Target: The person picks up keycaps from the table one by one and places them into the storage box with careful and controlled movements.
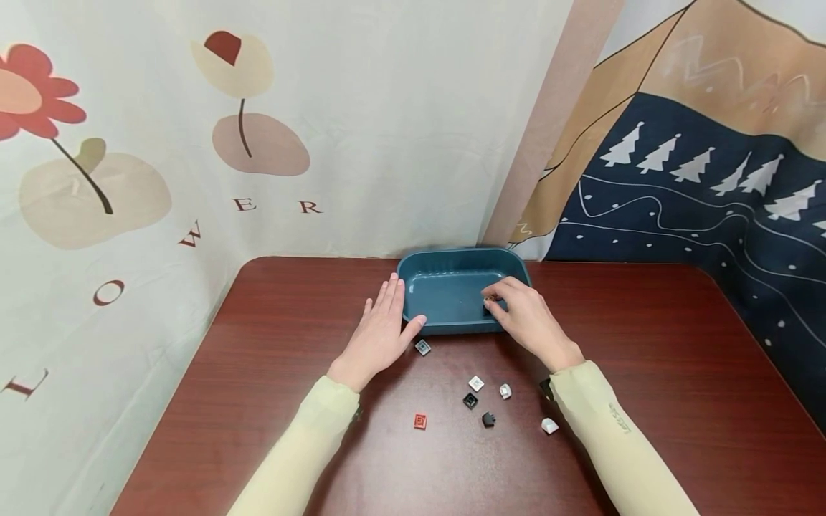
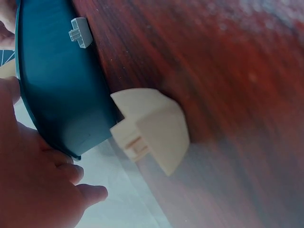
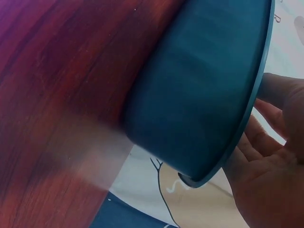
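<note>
A blue-green plastic tray (image 1: 452, 328) sits at the table's back edge. My left hand (image 1: 377, 333) lies at its left end, fingers straight along the rim and thumb over the front corner. My right hand (image 1: 525, 315) reaches over the tray's right part, thumb and fingers pinching a small dark keycap (image 1: 489, 301), mostly hidden by the fingers. Just in front of the tray lies a grey keycap (image 1: 422, 347). In the left wrist view, a pale keycap (image 2: 154, 123) shows its stem close to the camera. The right wrist view has the held piece hidden behind the tray wall.
Several loose keycaps lie on the dark red table (image 1: 290, 315) between the forearms: a red one (image 1: 420, 421), a black one (image 1: 470, 400), another black one (image 1: 488, 419), and white ones, including one (image 1: 549, 426) near the right sleeve. Printed curtains (image 1: 387, 143) hang behind the table.
</note>
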A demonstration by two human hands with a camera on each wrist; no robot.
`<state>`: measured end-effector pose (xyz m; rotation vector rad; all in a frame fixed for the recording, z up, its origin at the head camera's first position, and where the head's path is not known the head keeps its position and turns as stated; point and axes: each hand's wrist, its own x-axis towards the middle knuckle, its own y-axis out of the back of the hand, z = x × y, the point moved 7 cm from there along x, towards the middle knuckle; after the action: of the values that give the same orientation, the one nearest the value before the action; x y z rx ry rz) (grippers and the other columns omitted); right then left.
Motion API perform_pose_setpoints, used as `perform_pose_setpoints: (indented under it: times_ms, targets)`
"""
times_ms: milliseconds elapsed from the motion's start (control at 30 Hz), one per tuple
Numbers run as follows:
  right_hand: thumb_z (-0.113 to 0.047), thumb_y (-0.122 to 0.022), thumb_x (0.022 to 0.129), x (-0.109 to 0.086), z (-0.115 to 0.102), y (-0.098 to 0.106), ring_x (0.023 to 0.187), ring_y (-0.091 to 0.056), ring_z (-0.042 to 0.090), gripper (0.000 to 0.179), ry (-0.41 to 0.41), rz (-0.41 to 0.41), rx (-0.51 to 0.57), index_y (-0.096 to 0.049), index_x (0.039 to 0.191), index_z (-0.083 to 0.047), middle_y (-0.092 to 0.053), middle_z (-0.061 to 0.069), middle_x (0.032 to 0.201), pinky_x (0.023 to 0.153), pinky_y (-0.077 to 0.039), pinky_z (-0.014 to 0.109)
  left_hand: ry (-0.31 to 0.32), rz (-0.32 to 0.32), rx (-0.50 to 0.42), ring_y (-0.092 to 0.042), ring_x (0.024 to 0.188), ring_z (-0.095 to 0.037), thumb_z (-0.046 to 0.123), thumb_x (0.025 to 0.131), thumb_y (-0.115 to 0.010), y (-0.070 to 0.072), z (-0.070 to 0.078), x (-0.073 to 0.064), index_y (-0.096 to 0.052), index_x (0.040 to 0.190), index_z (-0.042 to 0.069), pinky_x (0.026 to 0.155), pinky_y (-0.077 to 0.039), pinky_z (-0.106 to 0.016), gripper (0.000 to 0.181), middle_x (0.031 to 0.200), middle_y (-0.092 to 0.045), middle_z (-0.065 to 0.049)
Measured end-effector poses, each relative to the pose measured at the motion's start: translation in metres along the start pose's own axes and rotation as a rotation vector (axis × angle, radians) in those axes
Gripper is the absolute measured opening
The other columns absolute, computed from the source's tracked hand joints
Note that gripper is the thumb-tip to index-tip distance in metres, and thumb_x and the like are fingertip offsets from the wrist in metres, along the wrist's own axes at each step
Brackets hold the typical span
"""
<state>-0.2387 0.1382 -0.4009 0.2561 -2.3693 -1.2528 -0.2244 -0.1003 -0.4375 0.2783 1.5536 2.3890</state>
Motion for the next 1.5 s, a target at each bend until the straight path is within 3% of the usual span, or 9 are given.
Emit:
perform_pose_setpoints:
  times_ms: [300,633,900,1167,1500]
  targets:
    - [-0.011,-0.074,0.097,0.003,-0.001,-0.006,0.097,-0.065,0.023,0.020,-0.001,-0.034,-0.006,-0.076,0.115,-0.004,-0.069,0.008,0.109,0.087,-0.057,0.041,0.002,-0.004,-0.005,-0.007,0.159,-0.035,0.056,0.109,-0.038,-0.001,-0.001,0.001,-0.008,0.164,-0.002,0.124,-0.014,-0.059,0.086,0.172,-0.001,-0.016]
    - [-0.014,-0.074,0.097,0.001,-0.002,-0.003,0.107,-0.066,0.026,0.025,-0.001,-0.043,-0.027,-0.074,0.121,-0.005,-0.069,0.010,0.118,0.092,-0.056,0.045,-0.001,0.003,-0.012,-0.008,0.159,-0.036,0.056,0.109,-0.038,-0.002,-0.001,0.002,-0.009,0.164,-0.002,0.123,-0.014,-0.060,0.086,0.172,-0.001,-0.016]
    - [-0.016,-0.075,0.097,-0.015,-0.008,0.015,0.112,-0.065,0.026,0.025,0.016,0.011,-0.037,-0.075,0.120,-0.007,-0.068,0.009,0.121,0.093,-0.055,0.047,-0.003,0.006,-0.013,-0.008,0.159,-0.035,0.057,0.109,-0.038,-0.001,-0.001,0.002,-0.009,0.164,-0.002,0.123,-0.015,-0.060,0.086,0.172,-0.001,-0.016]
    - [-0.020,-0.072,0.099,-0.034,-0.013,0.020,0.116,-0.061,0.029,0.026,0.034,0.031,-0.080,-0.075,0.119,-0.006,-0.066,0.009,0.124,0.098,-0.052,0.049,0.001,0.003,-0.031,-0.003,0.159,-0.033,0.056,0.109,-0.039,0.001,-0.002,0.002,-0.009,0.164,-0.002,0.124,-0.013,-0.060,0.086,0.173,-0.002,-0.017]
    - [-0.027,-0.074,0.097,-0.059,-0.019,0.030,0.123,-0.057,0.033,0.035,0.049,0.003,-0.139,-0.072,0.127,-0.007,-0.061,0.012,0.134,0.102,-0.049,0.053,-0.001,0.004,-0.033,-0.006,0.159,-0.034,0.056,0.109,-0.039,0.000,-0.002,0.001,-0.008,0.164,-0.002,0.124,-0.013,-0.060,0.086,0.173,-0.001,-0.016]
